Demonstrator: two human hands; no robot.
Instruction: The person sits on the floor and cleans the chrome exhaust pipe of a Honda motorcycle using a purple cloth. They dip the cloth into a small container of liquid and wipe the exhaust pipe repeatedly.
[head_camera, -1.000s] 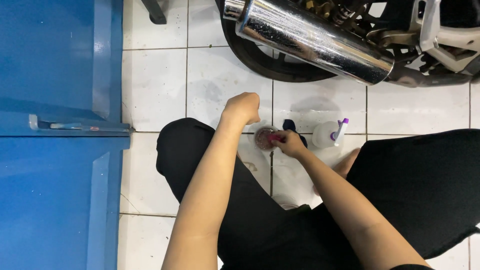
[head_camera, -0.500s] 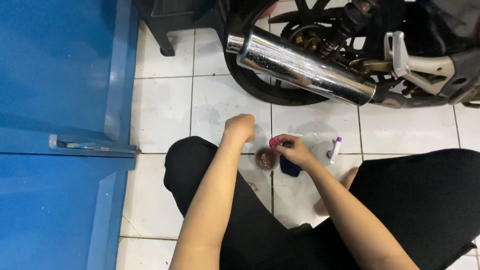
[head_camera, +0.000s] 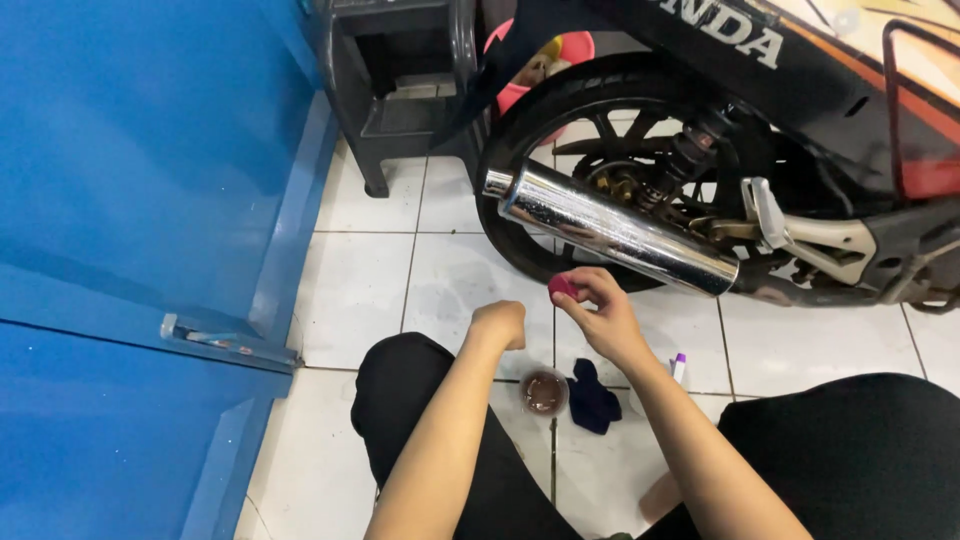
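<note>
Pink sponge (head_camera: 562, 286) sits pinched in the right hand (head_camera: 600, 315) at frame centre, below the chrome exhaust (head_camera: 610, 230); left hand (head_camera: 500, 322) is fisted, empty, above a small open jar (head_camera: 544, 391)

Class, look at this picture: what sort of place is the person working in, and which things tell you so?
Probably a small motorcycle workshop or home garage: a motorcycle with a chrome exhaust stands on a tiled floor, beside blue metal doors.
</note>
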